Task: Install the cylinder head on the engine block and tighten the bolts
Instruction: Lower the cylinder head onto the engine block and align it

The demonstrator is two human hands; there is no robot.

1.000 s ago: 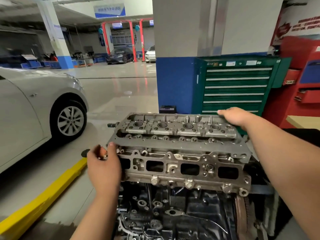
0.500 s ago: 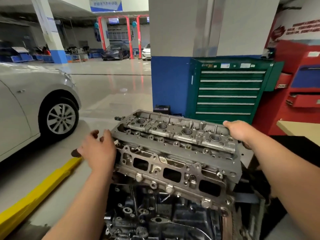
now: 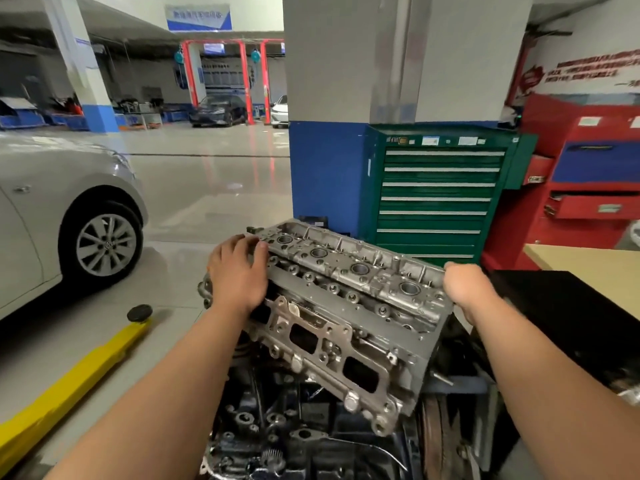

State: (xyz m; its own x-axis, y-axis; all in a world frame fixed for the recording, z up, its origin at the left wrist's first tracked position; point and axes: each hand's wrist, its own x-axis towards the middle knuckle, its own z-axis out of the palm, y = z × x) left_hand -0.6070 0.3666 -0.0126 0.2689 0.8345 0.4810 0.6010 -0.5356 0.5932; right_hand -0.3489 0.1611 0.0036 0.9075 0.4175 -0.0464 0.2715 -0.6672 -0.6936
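Observation:
A grey aluminium cylinder head (image 3: 346,306), with a row of round bores along its top and several rectangular ports on its near side, lies slanted in view, its right end nearer me, on top of the dark engine block (image 3: 298,431). My left hand (image 3: 239,275) lies over the head's left end, fingers curled onto its top edge. My right hand (image 3: 465,289) grips the head's far right corner. Whether the head sits flush on the block is hidden. No bolts or tools show.
A green tool cabinet (image 3: 436,195) stands just behind the engine against a blue and grey pillar (image 3: 325,168). A red cabinet (image 3: 588,188) and a tan table (image 3: 588,265) are at right. A silver car (image 3: 62,216) and a yellow lift arm (image 3: 69,386) are at left.
The head's right end has swung toward me, so it now looks slanted. My left hand moved from its near left side up onto its top left end; my right hand stayed at the right end.

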